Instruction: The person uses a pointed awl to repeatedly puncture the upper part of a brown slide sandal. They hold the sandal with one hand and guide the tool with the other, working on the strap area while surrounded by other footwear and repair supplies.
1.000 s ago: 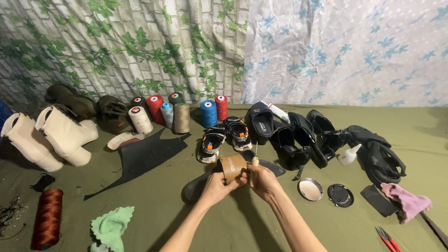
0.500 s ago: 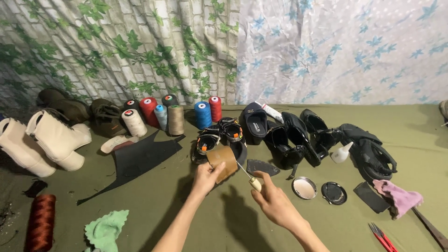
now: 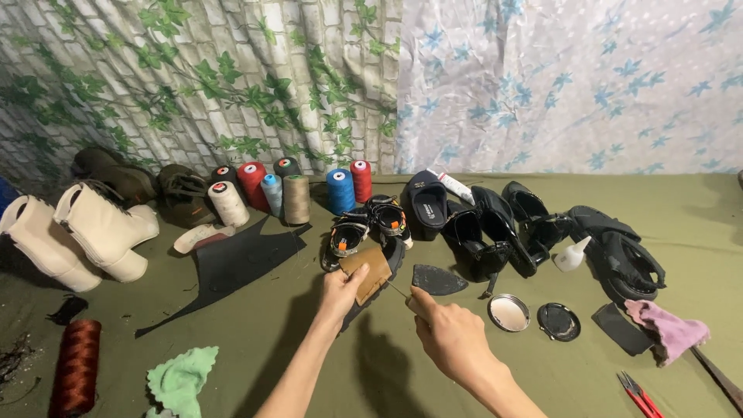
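The tan leather piece (image 3: 366,271) is sitting pinched in the left hand (image 3: 340,292), fingers clenched on its lower edge, lifted just above the olive cloth (image 3: 325,364). Its long axis is running up and to the right, its far end lying over a dark shoe sole (image 3: 371,298) underneath. The right hand (image 3: 449,337) is hovering just to the right of the leather and nearer the camera, closed around a thin needle-like tool (image 3: 396,291); the tool's tip is pointing left toward the leather's right edge, close to it, though whether it is touching cannot be told. So the leather is lying left of and slightly beyond the right hand's grip, with the left hand being the one in contact.

Right of the leather, a dark flat insole piece (image 3: 437,280) is lying, then a round tin (image 3: 509,313) and its lid (image 3: 559,321). Behind it, small sandals (image 3: 364,224) and thread spools (image 3: 294,197) are standing; left of it, a black leather sheet (image 3: 240,267) is spreading out.
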